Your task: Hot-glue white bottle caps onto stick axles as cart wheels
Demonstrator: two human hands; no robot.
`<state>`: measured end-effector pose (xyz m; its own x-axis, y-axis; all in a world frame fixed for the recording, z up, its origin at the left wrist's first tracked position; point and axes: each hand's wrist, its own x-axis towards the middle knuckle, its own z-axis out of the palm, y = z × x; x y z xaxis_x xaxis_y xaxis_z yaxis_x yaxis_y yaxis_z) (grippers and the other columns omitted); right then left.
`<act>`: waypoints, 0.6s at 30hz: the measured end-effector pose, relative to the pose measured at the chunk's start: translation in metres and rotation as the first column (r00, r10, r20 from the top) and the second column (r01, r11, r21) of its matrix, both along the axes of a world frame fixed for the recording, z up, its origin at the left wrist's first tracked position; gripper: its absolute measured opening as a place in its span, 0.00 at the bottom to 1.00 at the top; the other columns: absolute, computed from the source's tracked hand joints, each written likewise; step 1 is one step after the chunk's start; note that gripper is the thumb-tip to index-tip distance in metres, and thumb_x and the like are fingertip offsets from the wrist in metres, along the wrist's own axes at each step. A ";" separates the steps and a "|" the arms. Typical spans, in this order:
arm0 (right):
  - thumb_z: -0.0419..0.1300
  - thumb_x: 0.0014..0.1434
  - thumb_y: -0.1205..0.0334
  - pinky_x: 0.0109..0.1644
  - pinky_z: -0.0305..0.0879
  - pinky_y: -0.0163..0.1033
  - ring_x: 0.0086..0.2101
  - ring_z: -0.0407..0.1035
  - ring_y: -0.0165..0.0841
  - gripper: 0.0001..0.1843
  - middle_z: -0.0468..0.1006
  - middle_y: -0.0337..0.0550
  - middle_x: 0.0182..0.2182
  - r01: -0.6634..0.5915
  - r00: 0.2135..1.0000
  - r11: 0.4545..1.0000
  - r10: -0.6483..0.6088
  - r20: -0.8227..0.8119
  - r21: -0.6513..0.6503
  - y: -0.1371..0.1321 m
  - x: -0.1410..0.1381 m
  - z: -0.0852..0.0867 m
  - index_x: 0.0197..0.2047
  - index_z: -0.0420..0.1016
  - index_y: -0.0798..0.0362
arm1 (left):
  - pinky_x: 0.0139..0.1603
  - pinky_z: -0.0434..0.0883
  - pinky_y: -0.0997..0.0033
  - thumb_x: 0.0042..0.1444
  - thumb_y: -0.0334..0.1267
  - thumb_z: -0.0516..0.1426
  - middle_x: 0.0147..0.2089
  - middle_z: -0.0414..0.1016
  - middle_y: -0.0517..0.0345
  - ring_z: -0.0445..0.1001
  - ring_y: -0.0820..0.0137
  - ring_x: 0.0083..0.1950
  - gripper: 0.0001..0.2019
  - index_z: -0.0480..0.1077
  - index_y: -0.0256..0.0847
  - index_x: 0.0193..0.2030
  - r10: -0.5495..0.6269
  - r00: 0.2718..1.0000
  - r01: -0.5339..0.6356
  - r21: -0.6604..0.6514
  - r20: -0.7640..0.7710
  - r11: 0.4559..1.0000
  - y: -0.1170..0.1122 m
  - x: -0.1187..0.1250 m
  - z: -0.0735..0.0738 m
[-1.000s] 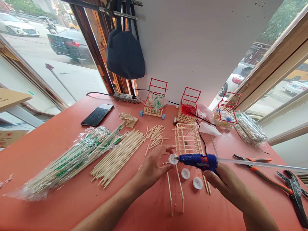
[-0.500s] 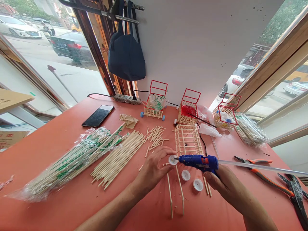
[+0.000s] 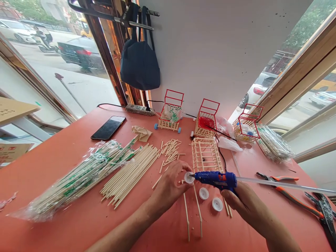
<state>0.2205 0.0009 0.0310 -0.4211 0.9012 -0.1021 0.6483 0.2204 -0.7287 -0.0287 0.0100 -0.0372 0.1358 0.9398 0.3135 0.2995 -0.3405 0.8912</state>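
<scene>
My right hand (image 3: 243, 204) grips a blue hot glue gun (image 3: 215, 177) with a clear glue stick (image 3: 283, 185) trailing out to the right. Its nozzle touches a white bottle cap (image 3: 188, 177) that my left hand (image 3: 169, 185) pinches at the fingertips. Two more white caps (image 3: 203, 193) (image 3: 217, 204) lie on the red table just below the gun. Two long wooden sticks (image 3: 187, 217) run toward me under the caps. A bare stick-built cart frame (image 3: 206, 155) lies just behind the gun.
Bundles of wrapped and loose chopsticks (image 3: 105, 171) lie at the left, cut stick pieces (image 3: 170, 148) in the middle. Three small carts with red frames (image 3: 170, 112) stand at the back. Pliers (image 3: 286, 185) and cutters (image 3: 324, 213) lie at the right. A phone (image 3: 108, 128) and power strip (image 3: 139, 109) are far left.
Both hands and the glue gun stay together on the cap. The view has shifted slightly, so everything sits a little lower in the picture.
</scene>
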 end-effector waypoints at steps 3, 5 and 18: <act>0.49 0.72 0.39 0.26 0.71 0.37 0.25 0.72 0.37 0.27 0.79 0.43 0.28 -0.025 0.999 0.999 0.024 0.022 0.028 0.000 -0.002 0.004 0.42 0.80 0.51 | 0.51 0.72 0.62 0.55 0.29 0.66 0.46 0.78 0.56 0.77 0.61 0.51 0.11 0.71 0.44 0.43 0.007 1.000 -0.007 -0.002 -0.002 1.000 0.000 0.000 0.000; 0.49 0.72 0.39 0.33 0.73 0.40 0.29 0.73 0.39 0.27 0.79 0.43 0.28 -0.043 0.998 0.996 0.040 0.049 0.074 0.001 -0.004 0.006 0.42 0.80 0.51 | 0.50 0.72 0.63 0.56 0.30 0.66 0.46 0.78 0.56 0.77 0.61 0.50 0.11 0.72 0.44 0.43 0.010 1.000 -0.010 0.000 -0.002 1.000 0.000 0.001 0.000; 0.49 0.72 0.38 0.34 0.73 0.41 0.27 0.71 0.39 0.28 0.77 0.42 0.25 -0.055 0.996 0.992 0.047 0.069 0.113 0.001 -0.005 0.009 0.42 0.81 0.50 | 0.51 0.72 0.62 0.56 0.30 0.65 0.47 0.78 0.56 0.77 0.60 0.52 0.10 0.71 0.44 0.42 0.038 0.999 -0.038 -0.008 -0.036 0.999 0.000 0.001 -0.001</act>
<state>0.2151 0.0016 0.0396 -0.4625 0.8862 -0.0284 0.6801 0.3340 -0.6526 -0.0278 0.0097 -0.0384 0.1111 0.9471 0.3010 0.3435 -0.3208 0.8827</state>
